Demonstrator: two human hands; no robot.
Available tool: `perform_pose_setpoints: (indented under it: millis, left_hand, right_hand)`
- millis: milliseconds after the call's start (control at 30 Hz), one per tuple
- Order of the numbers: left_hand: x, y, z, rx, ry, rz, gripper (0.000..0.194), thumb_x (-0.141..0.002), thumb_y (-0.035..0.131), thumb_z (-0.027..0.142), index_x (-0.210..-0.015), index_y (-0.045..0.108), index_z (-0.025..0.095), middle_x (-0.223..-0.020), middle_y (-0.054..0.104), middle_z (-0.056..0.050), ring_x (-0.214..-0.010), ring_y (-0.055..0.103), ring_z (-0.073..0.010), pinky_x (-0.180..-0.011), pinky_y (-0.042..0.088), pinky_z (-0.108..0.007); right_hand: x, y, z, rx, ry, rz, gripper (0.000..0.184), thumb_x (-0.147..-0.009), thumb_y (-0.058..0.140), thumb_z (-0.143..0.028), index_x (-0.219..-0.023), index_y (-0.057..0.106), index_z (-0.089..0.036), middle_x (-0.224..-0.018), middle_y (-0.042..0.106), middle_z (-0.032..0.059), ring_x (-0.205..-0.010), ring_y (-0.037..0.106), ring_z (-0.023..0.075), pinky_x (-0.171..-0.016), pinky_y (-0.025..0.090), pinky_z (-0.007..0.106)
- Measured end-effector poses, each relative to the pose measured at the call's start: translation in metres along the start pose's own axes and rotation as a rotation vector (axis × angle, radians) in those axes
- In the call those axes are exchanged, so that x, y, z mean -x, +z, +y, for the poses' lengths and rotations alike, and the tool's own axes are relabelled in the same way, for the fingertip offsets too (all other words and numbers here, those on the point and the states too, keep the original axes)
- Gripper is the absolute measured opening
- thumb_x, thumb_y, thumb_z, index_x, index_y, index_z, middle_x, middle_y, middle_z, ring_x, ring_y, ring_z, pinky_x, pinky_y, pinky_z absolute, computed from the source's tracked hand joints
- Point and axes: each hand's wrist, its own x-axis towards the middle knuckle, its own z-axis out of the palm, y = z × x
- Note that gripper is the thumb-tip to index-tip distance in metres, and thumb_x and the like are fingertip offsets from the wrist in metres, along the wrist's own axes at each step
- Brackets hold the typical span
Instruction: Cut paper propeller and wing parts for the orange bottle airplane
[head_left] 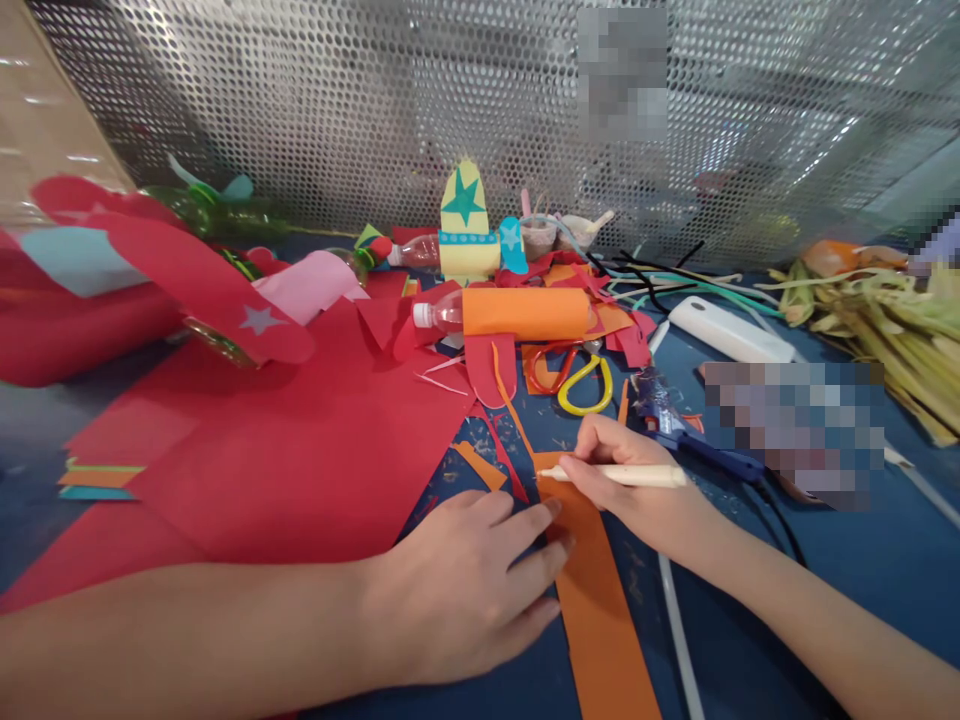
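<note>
An orange paper strip runs from the front edge up to the middle of the table. My left hand lies on its left edge, fingers stretched out and apart. In my right hand is a cream-coloured marker pen, gripped between thumb and fingers. The pen's tip touches or nearly touches the strip's far end. Just beyond, scissors with a yellow and a red handle lie beside a plastic bottle wrapped in orange paper.
Red paper sheets cover the left side. A decorated bottle plane lies at the back, before a perforated metal panel. On the right are a blue glue gun, a white power strip and dried husks.
</note>
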Motion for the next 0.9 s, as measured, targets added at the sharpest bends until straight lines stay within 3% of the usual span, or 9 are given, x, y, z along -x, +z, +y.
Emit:
perform_pose_setpoints:
  millis: [233,433,767,900]
  left_hand:
    - [0.001,-0.002,0.001,-0.006,0.000,-0.010,0.030,-0.092,0.047,0.029,-0.111,0.065,0.014,-0.110,0.070,-0.011,-0.074,0.064,-0.0221,-0.062,0.056,-0.036]
    - [0.000,-0.003,0.001,-0.013,-0.018,-0.025,0.032,-0.093,0.045,0.029,-0.115,0.064,0.016,-0.115,0.069,-0.011,-0.079,0.065,-0.0228,-0.065,0.057,-0.037]
    - [-0.001,-0.003,0.000,-0.008,-0.006,-0.040,0.032,-0.093,0.046,0.029,-0.116,0.063,0.016,-0.116,0.068,-0.012,-0.081,0.065,-0.0219,-0.068,0.057,-0.036]
    - [-0.001,-0.004,0.000,-0.005,-0.002,-0.030,0.031,-0.093,0.046,0.029,-0.115,0.064,0.016,-0.116,0.068,-0.012,-0.079,0.065,-0.0222,-0.066,0.057,-0.036]
  right_hand:
    - [0.001,0.000,0.000,0.057,0.001,0.043,0.024,-0.091,0.051,-0.031,-0.072,0.038,-0.024,-0.061,0.043,-0.0071,-0.053,0.041,0.0115,-0.050,0.032,0.023]
    - [-0.002,-0.005,0.003,0.094,0.021,0.101,0.026,-0.091,0.051,-0.031,-0.071,0.036,-0.024,-0.057,0.036,-0.0085,-0.050,0.035,0.0111,-0.048,0.029,0.024]
    - [-0.004,-0.011,-0.002,-0.027,0.034,0.202,0.024,-0.087,0.052,-0.029,-0.069,0.037,-0.024,-0.051,0.044,-0.0090,-0.045,0.039,0.0099,-0.045,0.030,0.023]
    - [-0.002,-0.011,-0.002,-0.062,0.031,0.160,0.023,-0.087,0.052,-0.028,-0.069,0.038,-0.024,-0.053,0.043,-0.0091,-0.046,0.040,0.0096,-0.045,0.030,0.022]
